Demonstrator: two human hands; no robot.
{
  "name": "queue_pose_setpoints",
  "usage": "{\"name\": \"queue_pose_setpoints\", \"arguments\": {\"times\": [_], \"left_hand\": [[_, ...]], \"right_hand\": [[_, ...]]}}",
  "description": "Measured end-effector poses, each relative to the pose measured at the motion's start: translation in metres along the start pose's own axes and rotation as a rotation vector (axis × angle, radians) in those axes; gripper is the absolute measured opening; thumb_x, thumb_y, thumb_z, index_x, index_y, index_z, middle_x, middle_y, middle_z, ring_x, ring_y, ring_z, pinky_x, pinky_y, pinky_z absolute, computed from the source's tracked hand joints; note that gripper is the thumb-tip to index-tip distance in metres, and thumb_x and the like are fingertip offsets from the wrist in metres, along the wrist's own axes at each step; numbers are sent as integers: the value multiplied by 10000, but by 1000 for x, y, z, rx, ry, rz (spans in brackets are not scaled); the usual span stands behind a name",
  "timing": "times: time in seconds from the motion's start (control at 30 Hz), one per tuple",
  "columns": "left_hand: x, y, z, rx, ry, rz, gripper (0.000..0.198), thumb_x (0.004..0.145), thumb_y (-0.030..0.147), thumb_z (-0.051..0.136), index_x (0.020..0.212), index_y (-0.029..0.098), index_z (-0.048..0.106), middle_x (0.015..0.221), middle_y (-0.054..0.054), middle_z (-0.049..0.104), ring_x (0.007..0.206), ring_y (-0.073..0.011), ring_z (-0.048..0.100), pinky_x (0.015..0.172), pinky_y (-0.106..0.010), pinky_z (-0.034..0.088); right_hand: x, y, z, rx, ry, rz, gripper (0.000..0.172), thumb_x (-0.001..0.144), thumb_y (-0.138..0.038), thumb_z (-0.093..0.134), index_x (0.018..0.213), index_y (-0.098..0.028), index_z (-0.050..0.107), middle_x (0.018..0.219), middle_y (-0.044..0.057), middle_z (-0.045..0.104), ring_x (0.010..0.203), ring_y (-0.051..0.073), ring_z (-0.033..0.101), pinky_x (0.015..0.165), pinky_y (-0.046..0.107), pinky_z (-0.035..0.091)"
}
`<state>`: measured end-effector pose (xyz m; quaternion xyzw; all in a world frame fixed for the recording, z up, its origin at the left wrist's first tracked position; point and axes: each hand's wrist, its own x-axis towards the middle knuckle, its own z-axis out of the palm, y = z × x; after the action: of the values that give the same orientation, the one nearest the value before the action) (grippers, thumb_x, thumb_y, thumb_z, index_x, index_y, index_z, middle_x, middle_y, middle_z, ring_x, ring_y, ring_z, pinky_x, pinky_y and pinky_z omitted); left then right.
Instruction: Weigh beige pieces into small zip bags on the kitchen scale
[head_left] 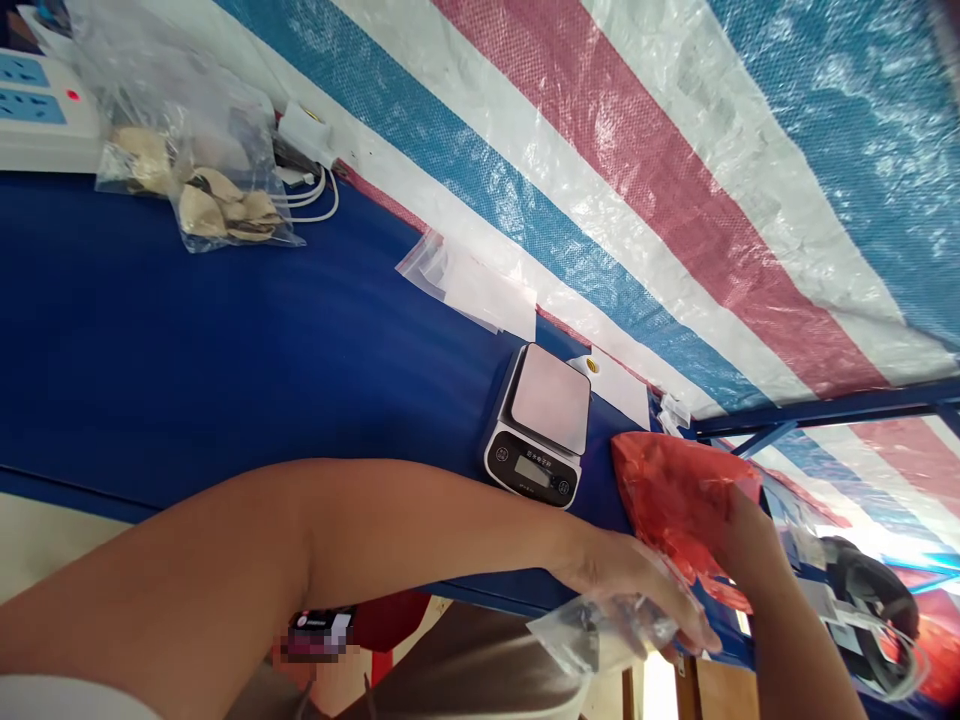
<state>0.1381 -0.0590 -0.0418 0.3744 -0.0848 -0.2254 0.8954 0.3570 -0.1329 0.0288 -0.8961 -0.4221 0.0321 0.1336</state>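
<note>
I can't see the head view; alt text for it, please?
The right hand is at a red plastic bag, its grip unclear; the left hand holds a clear plastic bag by the edge of a blue table. A digital scale sits there, with a white power strip and bagged tan items far left, and a striped sheet behind.

Right hand (742,535): blurred; fingers lost to sight at the crumpled red plastic bag (667,490), contents hidden.
Thin transparent plastic bag (604,640), under the left hand's (637,585) fingers: partly covered; contents indistinct.
White digital scale with black panel (544,430), above and left of the left fingers: display unreadable.
White power strip with blue sockets (45,130), far left of all fingers: cut by the left edge.
Black curved object (847,575), right of the right fingers: blurred, unidentified.
</note>
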Motion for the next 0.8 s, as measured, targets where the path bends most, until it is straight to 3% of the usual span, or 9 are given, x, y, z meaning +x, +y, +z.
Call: {"name": "queue_pose_setpoints", "arguments": {"times": [0.07, 0.2, 0.33, 0.43, 0.53, 0.63, 0.73, 0.8], "left_hand": [[-6, 1, -1, -36, 76, 79, 536, 429, 193, 977, 907, 176, 735, 998, 11, 675, 872, -137, 676, 758, -262, 572], [-17, 2, 3, -40, 160, 153, 532, 541, 338, 985, 962, 165, 709, 994, 3, 664, 883, -128, 661, 766, -254, 528], [-20, -1, 7, -23, 176, 163, 580, 584, 363, 977, 1036, 177, 665, 984, 30, 652, 876, -113, 656, 779, -249, 505], [-17, -5, 8, 8, 171, 166, 569, 635, 378, 951, 1080, 170, 664, 968, 38, 642, 867, -100, 643, 777, -237, 486], [-16, -6, 9, 37, 173, 159, 541, 665, 373, 927, 1088, 156, 670, 910, 38, 635, 869, -116, 646, 773, -246, 482], [-18, -5, 10, 47, 193, 167, 529, 667, 379, 923, 1072, 160, 662, 909, 35, 635, 872, -125, 649, 776, -258, 479], [-21, -5, 10, 47, 219, 189, 557, 647, 418, 939, 1049, 169, 646, 916, 26, 637, 863, -115, 634, 763, -244, 452], [-20, -7, 11, 53, 236, 198, 596, 623, 444, 953, 1048, 176, 632, 911, 16, 645, 871, -123, 632, 759, -249, 440]], "right_hand": [[-5, -3, -10, -67, -47, 11, 216, 624, -418, 675, 756, -250, 651, 649, 25, 638, 618, 232, 567, 596, 358, 403], [-20, -8, -28, 77, -103, 225, 532, 616, -569, 712, 1016, -219, 724, 668, 31, 685, 605, 273, 657, 599, 389, 495], [-44, -9, -39, 312, -112, 362, 598, 618, -706, 832, 919, -203, 716, 594, 5, 609, 543, 200, 595, 493, 303, 459], [-58, -4, -40, 562, -97, 420, 582, 594, -654, 926, 865, -198, 687, 628, -26, 580, 518, 110, 502, 434, 207, 380], [-64, 6, -39, 784, -70, 438, 566, 550, -544, 1001, 826, -192, 655, 627, -56, 523, 514, 68, 441, 388, 149, 302], [-65, 11, -42, 978, 46, 399, 573, 537, -477, 1018, 903, -189, 684, 641, -80, 480, 494, 44, 394, 348, 117, 250], [-71, 2, -46, 1073, 174, 292, 536, 626, -451, 992, 996, -202, 696, 660, -95, 445, 493, 31, 374, 353, 95, 264], [-81, -13, -49, 1077, 172, 231, 504, 690, -463, 964, 1028, -207, 691, 655, -97, 433, 480, 31, 360, 351, 101, 258]]}}
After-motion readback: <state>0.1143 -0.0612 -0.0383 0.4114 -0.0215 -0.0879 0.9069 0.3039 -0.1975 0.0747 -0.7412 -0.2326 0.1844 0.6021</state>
